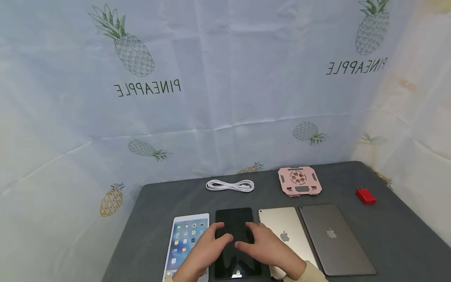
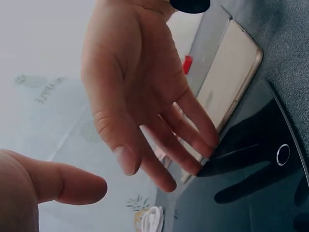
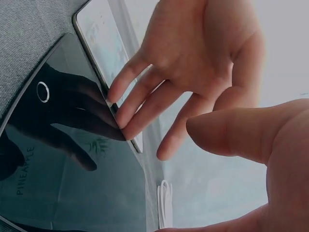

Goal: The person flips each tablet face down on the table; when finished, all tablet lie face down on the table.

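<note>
A black-screened tablet (image 1: 233, 221) lies flat on the table between my two hands, its round home button toward the near edge. My left hand (image 1: 207, 247) is over its left side, fingers extended and fingertips right at that edge. Over the opposite side is my right hand (image 1: 267, 243), its fingers loosely straight, reaching down to the right edge. Both thumbs point inward above the screen, apart from each other. The fingers are mirrored in the dark glass in both wrist views. A white tablet (image 1: 179, 243) with a lit home screen lies partly under my left forearm.
Right of the black tablet lie a gold tablet (image 1: 280, 221) and a dark grey tablet (image 1: 334, 241), backs up. Farther back are a coiled white cable (image 1: 230, 186), a pink stand (image 1: 299, 181) and a red plug adapter (image 1: 366, 196). A pineapple-print cloth (image 1: 229, 98) hangs behind the table.
</note>
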The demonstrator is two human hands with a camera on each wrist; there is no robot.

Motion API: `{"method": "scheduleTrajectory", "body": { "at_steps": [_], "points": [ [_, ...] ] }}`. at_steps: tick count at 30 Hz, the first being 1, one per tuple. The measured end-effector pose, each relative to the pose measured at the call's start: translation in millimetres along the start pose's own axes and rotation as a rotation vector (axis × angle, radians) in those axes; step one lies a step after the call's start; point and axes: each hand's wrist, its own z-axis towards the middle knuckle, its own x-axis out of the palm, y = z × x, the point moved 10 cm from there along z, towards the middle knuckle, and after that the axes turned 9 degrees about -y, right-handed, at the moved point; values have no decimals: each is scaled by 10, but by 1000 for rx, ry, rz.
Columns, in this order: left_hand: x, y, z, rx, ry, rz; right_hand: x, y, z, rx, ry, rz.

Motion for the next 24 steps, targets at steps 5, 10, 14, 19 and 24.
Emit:
{"method": "scheduleTrajectory", "body": {
  "at_steps": [5, 10, 14, 19, 24],
  "points": [
    [-39, 10, 30, -5, -17, -60, 26, 5, -2, -18, -10, -13],
    [-65, -4, 43, 2, -25, -84, 32, 27, -7, -37, -7, -17],
    [-84, -17, 48, 10, -27, -95, 24, 13, -1, -27, 5, -18],
    [-120, -17, 57, -3, -18, -134, 25, 1, 12, -17, 20, -8],
    [-135, -18, 61, -7, -5, -147, 29, 5, 9, -23, 24, 2]
  ]
}}
